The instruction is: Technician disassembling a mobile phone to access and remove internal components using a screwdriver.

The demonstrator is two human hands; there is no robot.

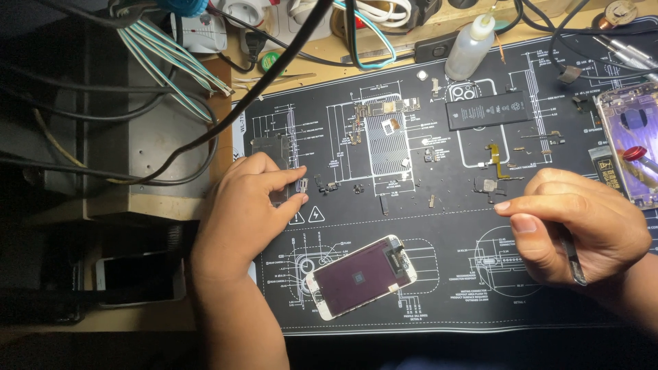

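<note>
While my left hand (243, 205) rests on the black rubber repair mat with white printed diagrams (439, 301), its grip is pinching a tiny pale metal bracket (303, 186) between thumb and forefinger, just off the mat's nine o'clock edge. My right hand (576, 229) sits at three o'clock, fingers pressed together around slim dark metal tweezers (572, 257) that run down through the fist. The white-framed phone screen panel lying face down (360, 276) is at six o'clock, near both hands but touching neither. At twelve o'clock lie the long narrow circuit board (387, 107) and the flat black rectangular battery (488, 109), with small screws and connectors scattered between. I judge that a part this small wants a light, steady pinch, wrist planted on the bench, lifted straight so it does not flick away among the loose bits. Bringing the tweezer tips close before letting go would make the handover safer, I think.
</note>
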